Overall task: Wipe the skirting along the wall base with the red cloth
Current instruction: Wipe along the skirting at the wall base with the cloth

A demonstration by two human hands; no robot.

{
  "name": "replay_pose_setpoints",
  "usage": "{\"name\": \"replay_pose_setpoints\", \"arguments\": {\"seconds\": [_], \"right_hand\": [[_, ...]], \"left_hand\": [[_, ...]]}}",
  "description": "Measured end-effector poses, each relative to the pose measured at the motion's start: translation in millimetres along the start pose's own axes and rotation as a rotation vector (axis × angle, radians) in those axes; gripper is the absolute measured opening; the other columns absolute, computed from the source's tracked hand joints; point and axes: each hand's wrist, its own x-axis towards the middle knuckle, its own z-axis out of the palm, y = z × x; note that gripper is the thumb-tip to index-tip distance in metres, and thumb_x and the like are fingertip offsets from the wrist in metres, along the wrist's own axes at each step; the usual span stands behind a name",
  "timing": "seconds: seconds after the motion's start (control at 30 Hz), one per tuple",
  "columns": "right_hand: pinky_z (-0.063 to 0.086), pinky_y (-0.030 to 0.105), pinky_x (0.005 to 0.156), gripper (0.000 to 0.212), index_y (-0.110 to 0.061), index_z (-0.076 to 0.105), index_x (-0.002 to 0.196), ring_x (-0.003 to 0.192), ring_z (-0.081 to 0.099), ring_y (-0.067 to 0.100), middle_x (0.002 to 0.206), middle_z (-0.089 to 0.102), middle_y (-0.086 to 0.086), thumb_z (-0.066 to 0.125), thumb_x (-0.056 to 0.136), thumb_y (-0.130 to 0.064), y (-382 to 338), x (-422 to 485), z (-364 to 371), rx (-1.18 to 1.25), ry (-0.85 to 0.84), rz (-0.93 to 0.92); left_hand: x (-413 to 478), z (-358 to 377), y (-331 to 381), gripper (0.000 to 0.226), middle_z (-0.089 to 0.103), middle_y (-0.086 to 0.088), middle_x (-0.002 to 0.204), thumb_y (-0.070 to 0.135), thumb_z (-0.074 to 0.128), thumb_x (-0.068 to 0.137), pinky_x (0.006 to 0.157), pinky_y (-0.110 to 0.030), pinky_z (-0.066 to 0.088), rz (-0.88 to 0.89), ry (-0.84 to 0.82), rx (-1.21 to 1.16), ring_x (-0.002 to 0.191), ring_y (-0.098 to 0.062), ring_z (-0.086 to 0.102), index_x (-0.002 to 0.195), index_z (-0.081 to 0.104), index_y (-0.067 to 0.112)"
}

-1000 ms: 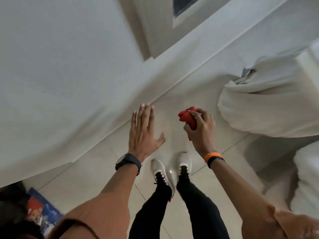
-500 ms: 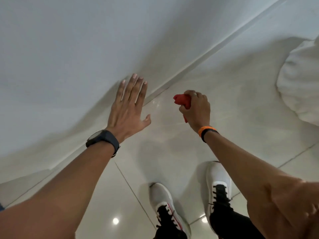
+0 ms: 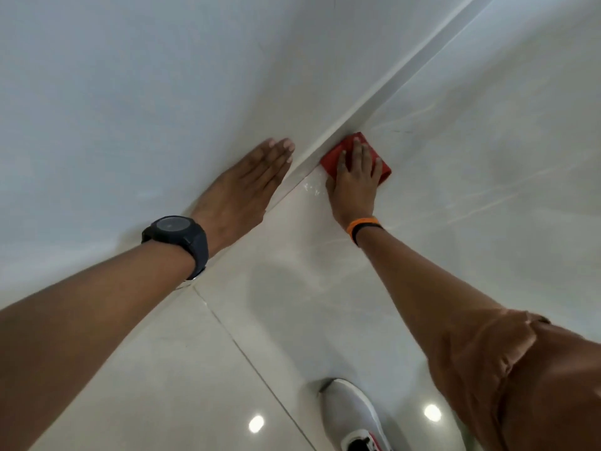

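The red cloth [image 3: 331, 154] lies flattened at the foot of the wall, where the pale skirting [image 3: 406, 79] meets the glossy floor. My right hand [image 3: 353, 180] presses down on it with fingers spread, covering most of it. My left hand [image 3: 247, 187] rests flat against the white wall just left of the skirting, fingers together, holding nothing. The skirting runs diagonally from lower left to upper right.
The white wall [image 3: 130, 92] fills the left and top. Glossy cream floor tiles [image 3: 455, 190] with a grout line spread to the right and below. My white shoe [image 3: 354, 418] stands at the bottom edge.
I have bent much closer to the floor. My right hand brought the bunched cloth down and flattened it against the skirting base. My left hand moved onto the wall.
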Motion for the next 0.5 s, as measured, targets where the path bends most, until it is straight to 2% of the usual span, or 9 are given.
{"name": "replay_pose_setpoints", "arguments": {"seconds": [0.13, 0.27, 0.37, 0.5], "right_hand": [[0.010, 0.057, 0.127, 0.051, -0.007, 0.033, 0.155, 0.156, 0.009, 0.033, 0.169, 0.012, 0.016, 0.045, 0.108, -0.022, -24, -24, 20, 0.019, -0.028, -0.063], [0.017, 0.060, 0.124, 0.046, -0.015, 0.043, 0.151, 0.153, 0.021, 0.036, 0.165, 0.027, 0.012, 0.048, 0.108, -0.029, 8, -4, 12, -0.037, -0.012, -0.112], [0.023, 0.057, 0.122, 0.045, -0.017, 0.044, 0.151, 0.151, 0.025, 0.037, 0.164, 0.031, 0.009, 0.045, 0.109, -0.033, 20, 11, 8, -0.025, 0.018, -0.060], [0.027, 0.056, 0.119, 0.048, -0.012, 0.041, 0.152, 0.148, 0.029, 0.040, 0.166, 0.026, 0.013, 0.050, 0.105, -0.019, -25, -11, 25, 0.069, 0.057, 0.057]], "left_hand": [[5, 4, -4, 0.080, -0.021, -0.039, 0.166, 0.033, 0.024, 0.113, 0.128, -0.061, -0.014, 0.094, -0.009, 0.128, 0.159, -0.051, -0.013, 0.156, -0.018, -0.020], [4, 5, -4, 0.090, -0.024, -0.043, 0.163, 0.038, 0.033, 0.112, 0.126, -0.068, -0.011, 0.172, -0.077, 0.269, 0.156, -0.057, -0.016, 0.155, -0.019, -0.022], [9, 5, -2, 0.090, -0.022, -0.045, 0.162, 0.038, 0.034, 0.112, 0.125, -0.071, -0.011, 0.201, -0.095, 0.327, 0.155, -0.059, -0.017, 0.155, -0.017, -0.021], [16, 4, -6, 0.094, -0.019, -0.045, 0.163, 0.043, 0.038, 0.110, 0.122, -0.075, -0.011, 0.242, -0.108, 0.425, 0.154, -0.061, -0.016, 0.157, -0.013, -0.020]]}}
